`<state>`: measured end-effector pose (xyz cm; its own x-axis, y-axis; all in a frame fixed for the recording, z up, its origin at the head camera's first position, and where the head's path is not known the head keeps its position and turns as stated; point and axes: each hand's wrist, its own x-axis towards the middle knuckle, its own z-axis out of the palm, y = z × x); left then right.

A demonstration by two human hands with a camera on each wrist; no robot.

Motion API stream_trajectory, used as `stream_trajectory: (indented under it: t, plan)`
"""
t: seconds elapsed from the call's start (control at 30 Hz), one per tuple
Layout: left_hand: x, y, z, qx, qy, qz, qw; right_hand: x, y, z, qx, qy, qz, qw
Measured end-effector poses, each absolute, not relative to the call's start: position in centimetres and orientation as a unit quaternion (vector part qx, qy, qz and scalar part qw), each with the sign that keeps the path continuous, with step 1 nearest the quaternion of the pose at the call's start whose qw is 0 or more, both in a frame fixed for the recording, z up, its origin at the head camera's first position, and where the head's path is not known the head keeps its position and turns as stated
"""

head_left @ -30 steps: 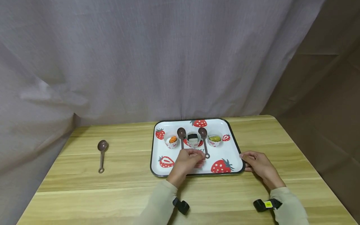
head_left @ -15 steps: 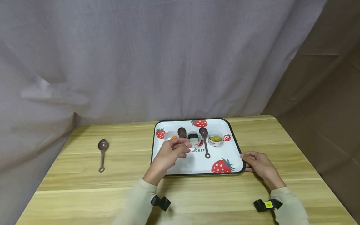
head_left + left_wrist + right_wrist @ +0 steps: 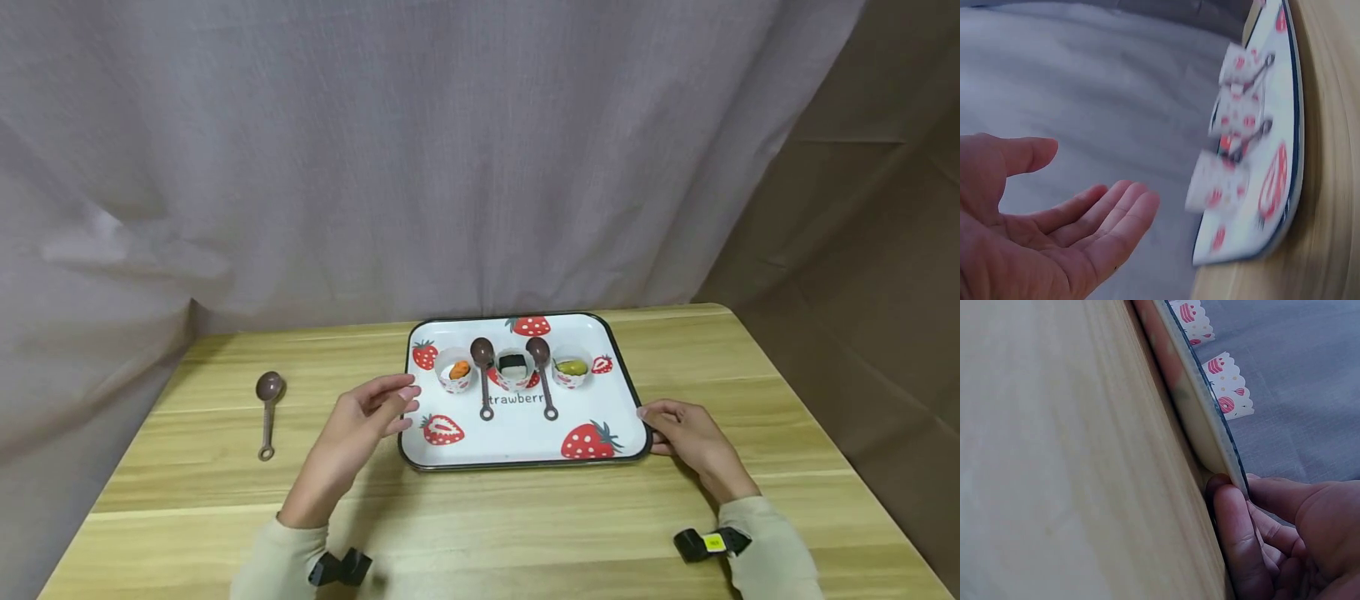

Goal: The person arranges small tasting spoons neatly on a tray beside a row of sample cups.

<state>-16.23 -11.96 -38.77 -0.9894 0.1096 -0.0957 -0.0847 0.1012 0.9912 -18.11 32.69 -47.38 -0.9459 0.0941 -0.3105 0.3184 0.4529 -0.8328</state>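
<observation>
Head view: above the near side of the table (image 3: 525, 533), facing far and down; widest, farthest off, taking in left hand (image 3: 352, 433), right hand (image 3: 690, 442), whole tray (image 3: 517, 442) and far curtain (image 3: 450, 167). Left wrist view: close by the left hand, turned sideways, facing far and right across the tray. Right wrist view: low, turned sideways, facing far, closest to the tray's right edge. All three share tray and cups (image 3: 455, 384), at least partly.
</observation>
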Motion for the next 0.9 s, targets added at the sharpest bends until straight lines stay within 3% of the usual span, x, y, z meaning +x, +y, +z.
stream_trajectory:
  t: [0.63, 0.9]
  plan:
    - [-15.4, -25.8, -42.6, -0.11, 0.819, 0.557, 0.084, -18.2, 32.5, -47.4, 0.113, 0.843, -0.517, 0.094]
    - [-15.3, -29.5, -43.7, -0.136, 0.858, 0.489, 0.08, -18.0, 32.6, -47.3, 0.121, 0.843, -0.514, 0.1]
